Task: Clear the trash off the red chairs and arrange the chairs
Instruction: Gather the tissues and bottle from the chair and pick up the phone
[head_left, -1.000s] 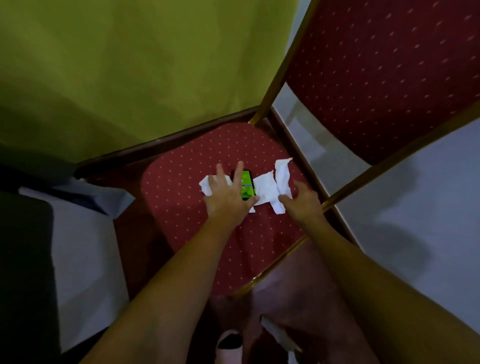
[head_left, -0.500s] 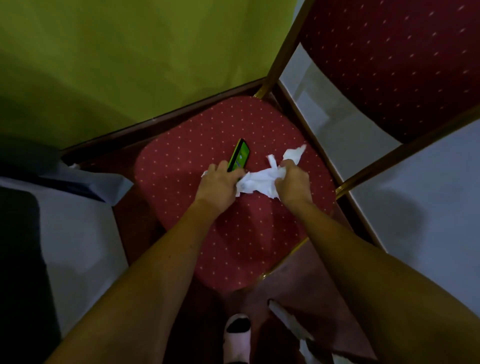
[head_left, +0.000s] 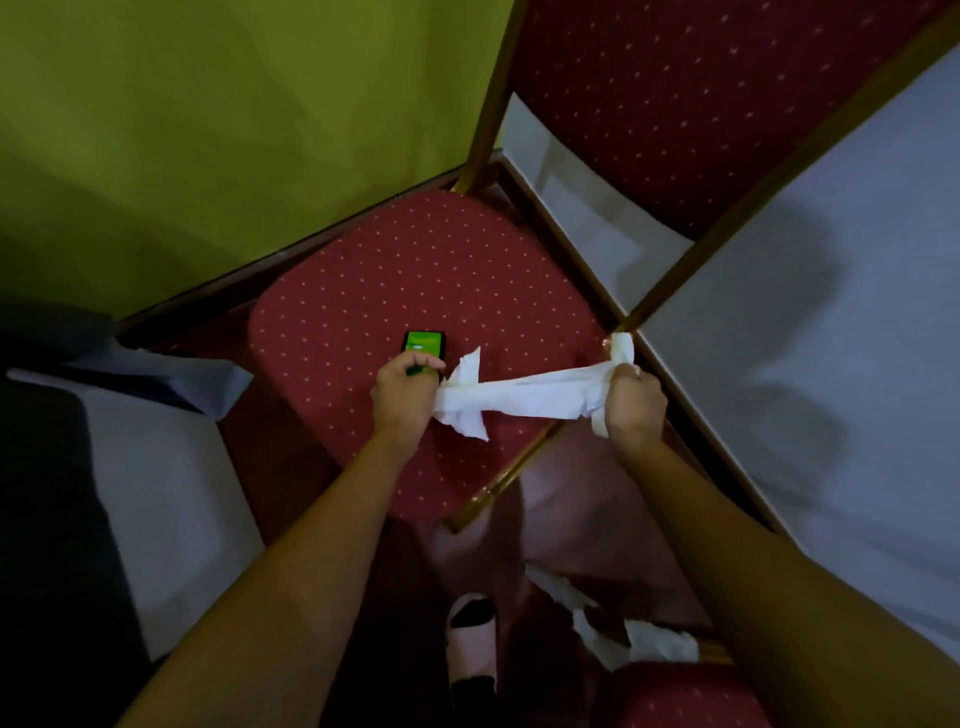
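above the red seat, white tissue stretched between both hands, perhaps twisted

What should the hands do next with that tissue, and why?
Probably bunch it up into the right hand and lift it off the seat. The tissue is stretched between both hands, its loose flaps hanging over the cushion, and the left hand also holds the phone, so it needs freeing.

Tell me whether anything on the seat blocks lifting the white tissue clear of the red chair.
Nothing visible blocks it. The white tissue is stretched between left hand and right hand above the red chair. The phone is at the left hand, beside the tissue.
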